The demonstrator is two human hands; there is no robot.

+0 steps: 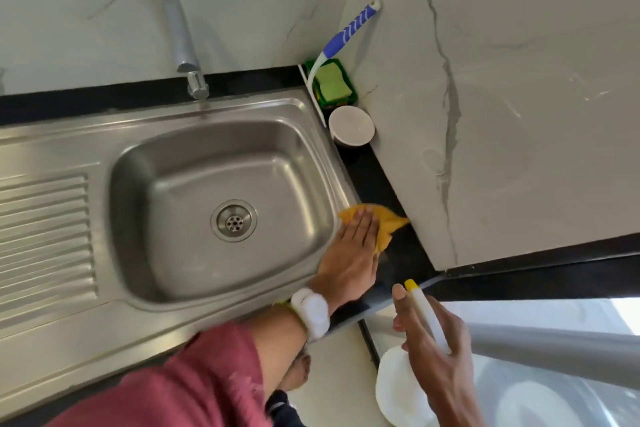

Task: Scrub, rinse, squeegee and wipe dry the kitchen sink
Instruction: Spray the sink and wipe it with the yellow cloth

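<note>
The right hand (433, 340) grips a white spray bottle (403, 388) while the left hand (349, 260), fingers flat, presses an orange cloth (384, 218) on the sink (194, 135) rim.

Left hand (349, 253): we lay it flat, fingers straight, pressing down.
Right hand (433, 340): we curl its fingers in a grip.

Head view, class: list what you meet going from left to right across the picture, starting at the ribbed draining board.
Draining board → tap → drain → left hand pressing flat on the yellow cloth → right hand gripping the spray bottle.
</note>
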